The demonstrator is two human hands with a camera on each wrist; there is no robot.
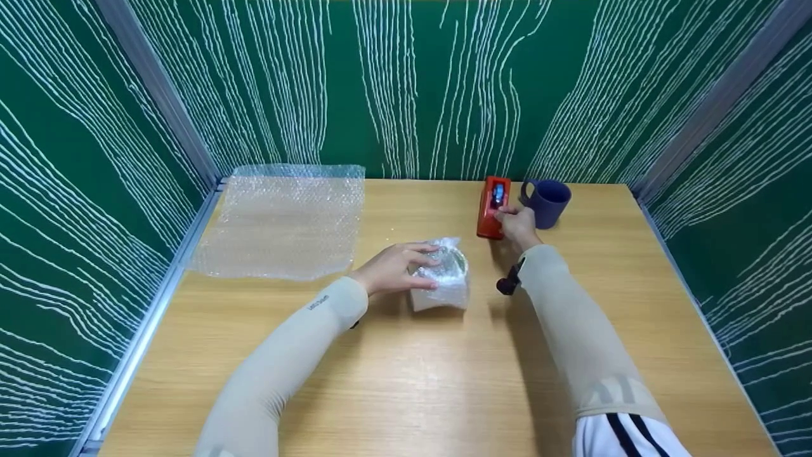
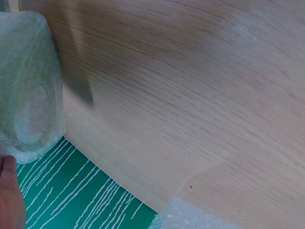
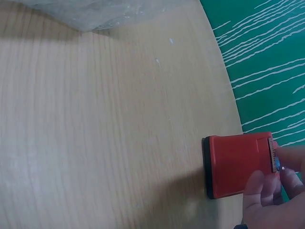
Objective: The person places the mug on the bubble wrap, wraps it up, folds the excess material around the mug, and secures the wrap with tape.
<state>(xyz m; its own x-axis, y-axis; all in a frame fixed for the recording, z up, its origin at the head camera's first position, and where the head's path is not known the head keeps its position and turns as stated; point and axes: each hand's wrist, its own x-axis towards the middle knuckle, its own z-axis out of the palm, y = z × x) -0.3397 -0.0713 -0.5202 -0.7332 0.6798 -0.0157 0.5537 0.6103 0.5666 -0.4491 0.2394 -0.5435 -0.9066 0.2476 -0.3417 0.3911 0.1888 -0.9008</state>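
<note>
Bubble-wrapped bundle, at seven o'clock of the red tape dispenser, will probably handle as light and soft-skinned, perhaps fragile inside; best gripped round its sides. It is held by the left hand, fingers parted. The dispenser's toothed end is pinched by the right hand; whether tape is caught cannot be told.

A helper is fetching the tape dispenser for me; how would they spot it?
On the wooden table, near the far edge, stands a purple mug. Just left of it, at the right hand, the tape dispenser is the only red thing.
</note>
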